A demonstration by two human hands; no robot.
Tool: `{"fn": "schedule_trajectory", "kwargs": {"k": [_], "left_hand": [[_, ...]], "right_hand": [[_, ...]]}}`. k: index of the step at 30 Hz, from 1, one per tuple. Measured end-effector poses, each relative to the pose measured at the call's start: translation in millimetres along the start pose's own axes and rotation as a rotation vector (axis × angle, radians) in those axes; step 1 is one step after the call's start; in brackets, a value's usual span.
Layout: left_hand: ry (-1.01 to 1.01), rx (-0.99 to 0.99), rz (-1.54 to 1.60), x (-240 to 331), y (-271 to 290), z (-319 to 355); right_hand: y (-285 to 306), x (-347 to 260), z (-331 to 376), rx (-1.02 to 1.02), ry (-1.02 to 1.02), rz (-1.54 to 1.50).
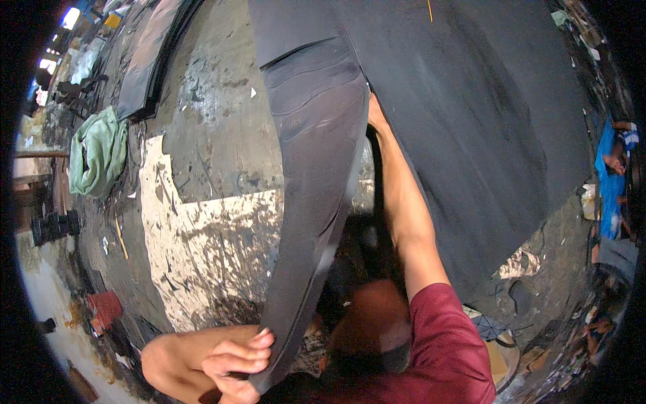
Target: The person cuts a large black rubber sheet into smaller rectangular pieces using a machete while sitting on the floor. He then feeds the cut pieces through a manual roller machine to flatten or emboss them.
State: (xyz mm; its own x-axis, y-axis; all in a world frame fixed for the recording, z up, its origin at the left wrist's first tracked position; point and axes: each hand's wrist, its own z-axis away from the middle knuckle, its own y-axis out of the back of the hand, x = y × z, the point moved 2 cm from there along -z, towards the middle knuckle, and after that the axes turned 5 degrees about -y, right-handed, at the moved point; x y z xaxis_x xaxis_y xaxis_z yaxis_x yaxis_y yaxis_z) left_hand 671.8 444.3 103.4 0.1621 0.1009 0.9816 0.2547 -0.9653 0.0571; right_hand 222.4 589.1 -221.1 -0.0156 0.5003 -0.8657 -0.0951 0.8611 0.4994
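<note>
A long, curved dark grey piece of flexible sheet material [316, 148] rises from my lap toward the far middle; it could be rubber or foam. My left hand [237, 360] has its fingers curled round the piece's near end. My right arm reaches far forward, and my right hand [377, 113] is at the piece's right edge, its fingers mostly hidden there. To the right lies a wide black sheet [484, 135] of similar material, right beside my right forearm.
A stained, cream-coloured sheet [215, 222] lies on the dirty floor. A green cloth [99, 151], stacked dark sheets [145, 67] and a red cloth-like item [104, 311] are at the left. Something blue [611, 178] is at the far right.
</note>
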Motion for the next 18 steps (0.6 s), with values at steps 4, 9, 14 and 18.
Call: {"fn": "schedule_trajectory", "kwargs": {"k": [4, 9, 14, 18], "left_hand": [[-0.125, -0.21, 0.32, -18, 57, -6], [-0.088, -0.318, 0.072, -13, 113, 8], [0.19, -0.174, -0.138, 19, 143, 32], [0.336, 0.079, -0.149, 24, 142, 28]], "right_hand": [[-11, 9, -45, 0.005, 0.006, 0.038], [-28, 17, -92, -0.054, -0.004, 0.066], [-39, -6, -125, -0.229, -0.18, -0.006], [-40, -13, -138, -0.134, -0.149, -0.119]]}}
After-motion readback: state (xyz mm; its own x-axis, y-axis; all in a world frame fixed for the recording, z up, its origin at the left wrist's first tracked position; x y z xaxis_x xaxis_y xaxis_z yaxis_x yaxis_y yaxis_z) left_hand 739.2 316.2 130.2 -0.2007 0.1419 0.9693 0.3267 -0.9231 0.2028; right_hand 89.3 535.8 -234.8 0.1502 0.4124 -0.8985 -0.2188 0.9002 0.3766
